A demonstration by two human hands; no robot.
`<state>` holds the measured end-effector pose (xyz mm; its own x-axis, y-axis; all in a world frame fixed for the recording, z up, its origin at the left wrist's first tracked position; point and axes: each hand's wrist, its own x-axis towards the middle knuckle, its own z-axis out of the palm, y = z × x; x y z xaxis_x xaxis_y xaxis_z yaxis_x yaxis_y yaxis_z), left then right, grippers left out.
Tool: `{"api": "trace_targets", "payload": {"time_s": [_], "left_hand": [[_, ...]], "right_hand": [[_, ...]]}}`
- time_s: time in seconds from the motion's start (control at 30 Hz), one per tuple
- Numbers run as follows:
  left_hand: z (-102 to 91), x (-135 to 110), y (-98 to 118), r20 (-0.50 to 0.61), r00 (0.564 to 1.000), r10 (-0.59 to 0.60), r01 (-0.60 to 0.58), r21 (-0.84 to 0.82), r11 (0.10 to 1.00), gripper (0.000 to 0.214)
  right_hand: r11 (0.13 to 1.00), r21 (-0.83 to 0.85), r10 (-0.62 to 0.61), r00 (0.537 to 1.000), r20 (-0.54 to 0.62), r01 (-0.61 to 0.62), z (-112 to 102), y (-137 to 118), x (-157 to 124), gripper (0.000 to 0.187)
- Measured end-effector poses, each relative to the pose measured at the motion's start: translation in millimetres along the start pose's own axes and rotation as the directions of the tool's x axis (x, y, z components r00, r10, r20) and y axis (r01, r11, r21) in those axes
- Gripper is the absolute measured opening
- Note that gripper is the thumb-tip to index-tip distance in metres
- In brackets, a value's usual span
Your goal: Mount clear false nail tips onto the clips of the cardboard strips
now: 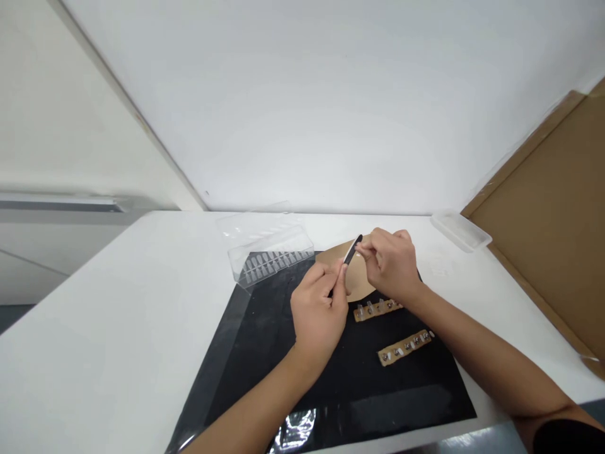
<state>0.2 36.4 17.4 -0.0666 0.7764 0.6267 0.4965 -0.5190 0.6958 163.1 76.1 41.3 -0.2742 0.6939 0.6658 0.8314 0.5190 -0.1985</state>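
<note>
My left hand point(317, 309) is closed round a thin black nail file point(350, 252), which slants up to the right. My right hand point(390, 263) is pinched at the file's upper end, on something too small to make out. Both hands hover over a tan round piece of card point(362, 284) lying on a black mat point(331, 372). Two tan strips with small nail tips stuck on them lie on the mat: one strip point(377, 309) just below my right hand, the other strip point(405, 347) nearer me.
A clear plastic box of nail tips point(271, 257) with its lid open stands at the mat's far left corner. A shallow clear tray point(460, 230) sits at the back right of the white table point(118, 328). A brown board point(548, 214) leans at the right.
</note>
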Motion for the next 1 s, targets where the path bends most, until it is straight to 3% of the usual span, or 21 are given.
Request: {"api": "trace_targets", "payload": {"time_s": [0.17, 0.33, 0.47, 0.57, 0.67, 0.83, 0.9, 1.0], "left_hand": [[-1.1, -2, -1, 0.024, 1.0, -0.014, 0.013, 0.026, 1.0, 0.043], [-7.2, 3, 0, 0.052, 0.999, -0.002, -0.004, 0.108, 0.994, 0.036], [-29.6, 23, -3, 0.05, 0.986, -0.156, 0.135, 0.29, 0.948, 0.028], [-56.8, 41, -3, 0.159, 0.911, -0.382, 0.281, 0.438, 0.854, 0.034], [-84.6, 46, 0, 0.321, 0.802, -0.503, 0.247, 0.589, 0.77, 0.036], [-116.1, 24, -6, 0.352, 0.667, -0.657, 0.179, 0.78, 0.6, 0.029], [-123.8, 15, -14, 0.359, 0.643, -0.676, 0.179, 0.788, 0.589, 0.031], [-128.2, 11, -23, 0.377, 0.678, -0.631, 0.134, 0.781, 0.611, 0.034]], "right_hand": [[0.994, 0.044, -0.106, 0.992, 0.074, 0.103, 0, -1, -3, 0.028], [0.98, 0.069, -0.187, 0.982, 0.009, 0.186, -13, 6, -5, 0.022], [0.972, 0.067, -0.226, 0.974, -0.03, 0.227, -26, 16, -12, 0.02], [0.977, 0.056, -0.207, 0.978, -0.019, 0.208, -33, 22, -23, 0.022], [0.98, 0.031, -0.196, 0.981, -0.003, 0.196, -38, 26, -37, 0.024], [0.965, 0.026, -0.26, 0.965, -0.033, 0.261, -42, 27, -55, 0.025], [0.96, 0.033, -0.278, 0.959, -0.048, 0.28, -44, 26, -58, 0.026], [0.954, 0.044, -0.294, 0.954, -0.059, 0.297, -46, 24, -59, 0.027]]}}
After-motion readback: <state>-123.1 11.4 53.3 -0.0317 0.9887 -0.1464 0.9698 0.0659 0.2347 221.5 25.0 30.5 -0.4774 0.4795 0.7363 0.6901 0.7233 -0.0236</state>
